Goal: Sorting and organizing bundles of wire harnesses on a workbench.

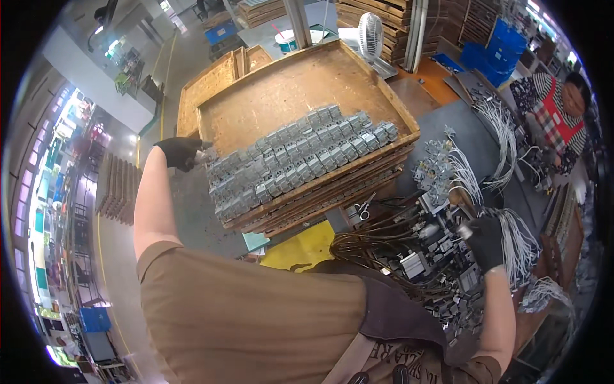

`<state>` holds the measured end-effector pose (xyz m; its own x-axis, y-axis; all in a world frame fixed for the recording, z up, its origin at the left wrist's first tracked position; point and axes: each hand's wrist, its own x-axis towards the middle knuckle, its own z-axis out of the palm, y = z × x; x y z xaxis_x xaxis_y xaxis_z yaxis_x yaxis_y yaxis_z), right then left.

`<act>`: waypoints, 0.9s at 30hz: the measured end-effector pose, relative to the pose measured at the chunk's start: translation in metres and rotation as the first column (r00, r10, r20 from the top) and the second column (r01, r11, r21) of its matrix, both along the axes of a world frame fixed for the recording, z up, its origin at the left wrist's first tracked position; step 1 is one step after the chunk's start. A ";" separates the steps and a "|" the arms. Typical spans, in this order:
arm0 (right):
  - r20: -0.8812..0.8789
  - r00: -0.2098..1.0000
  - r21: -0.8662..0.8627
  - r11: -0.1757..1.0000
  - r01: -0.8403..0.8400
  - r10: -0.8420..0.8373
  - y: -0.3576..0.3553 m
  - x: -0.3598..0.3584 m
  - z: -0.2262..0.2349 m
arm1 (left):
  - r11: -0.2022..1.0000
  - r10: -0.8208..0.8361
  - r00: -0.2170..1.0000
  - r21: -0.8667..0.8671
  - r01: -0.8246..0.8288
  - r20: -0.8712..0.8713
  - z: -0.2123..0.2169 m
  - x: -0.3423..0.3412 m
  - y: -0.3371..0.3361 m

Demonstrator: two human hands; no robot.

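Head view: your left hand [181, 153] was by the parts [300, 153] in the tray [281, 89], right hand [485, 241] by wires [517, 246].
Both curled, holds unclear; squaring parts to rows seemed wise.

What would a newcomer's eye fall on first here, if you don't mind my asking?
Probably the wooden tray near the middle, with rows of grey metal parts filling its near side. Next, perhaps, the white wires in bundles at the right, one beside the black-gloved right hand, and the white fan by the tray's far edge.
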<state>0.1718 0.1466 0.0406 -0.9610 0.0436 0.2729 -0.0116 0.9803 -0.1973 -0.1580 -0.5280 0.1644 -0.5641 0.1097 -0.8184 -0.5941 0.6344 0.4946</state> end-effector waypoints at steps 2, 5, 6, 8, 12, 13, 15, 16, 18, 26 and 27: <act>0.157 0.987 0.214 0.976 -0.050 0.016 -0.028 -0.017 0.023 | 1.000 -0.018 0.999 -0.003 0.018 -0.033 0.003 0.011 -0.006; 0.457 0.888 0.247 0.953 -0.176 0.045 -0.036 -0.029 0.039 | 0.972 -0.226 0.965 -0.092 0.215 -0.132 -0.022 0.000 -0.010; 0.463 0.885 0.252 0.951 -0.182 0.047 -0.034 -0.030 0.040 | 0.974 -0.221 0.967 -0.086 0.211 -0.128 -0.022 0.001 -0.009; 0.532 0.831 0.283 0.891 -0.354 0.161 -0.028 -0.032 0.041 | 0.984 -0.174 0.970 -0.062 0.166 -0.172 -0.022 0.004 -0.008; 0.898 0.409 0.351 0.824 -0.444 -0.162 -0.033 -0.050 0.052 | 0.948 -0.317 0.910 -0.080 0.307 -0.267 -0.034 -0.004 -0.008; 0.871 0.485 0.252 0.920 -0.301 -0.080 -0.029 -0.050 0.056 | 0.943 -0.333 0.901 -0.099 0.318 -0.278 -0.022 0.004 0.008; 0.653 0.754 0.010 0.996 0.088 -0.073 0.003 -0.048 0.042 | 0.814 -0.580 0.700 -0.323 0.483 -0.417 -0.041 -0.009 -0.032; 0.497 0.868 -0.604 0.711 0.360 -0.017 0.002 -0.045 0.034 | 0.897 -0.414 0.782 -0.060 0.439 -0.466 -0.019 0.003 0.004; 0.330 0.937 -0.942 0.023 0.334 -0.111 0.010 -0.038 0.024 | 0.874 -0.379 0.523 -0.110 0.473 -0.763 -0.033 -0.014 -0.024; 0.276 0.960 0.072 0.997 0.024 -0.043 -0.030 -0.006 -0.004 | 0.706 0.134 0.555 0.472 0.528 -0.821 0.048 -0.025 0.188; 0.285 0.952 0.098 0.992 0.082 -0.107 -0.023 0.007 -0.003 | 0.770 -0.216 -0.020 -0.183 0.611 -0.976 0.046 -0.026 0.240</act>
<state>0.1784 0.1234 0.0377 -0.9919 0.1270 -0.0096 0.1273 0.9873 -0.0955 -0.1843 -0.2882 0.2104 -0.5693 0.6975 0.4352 0.7908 0.3200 0.5217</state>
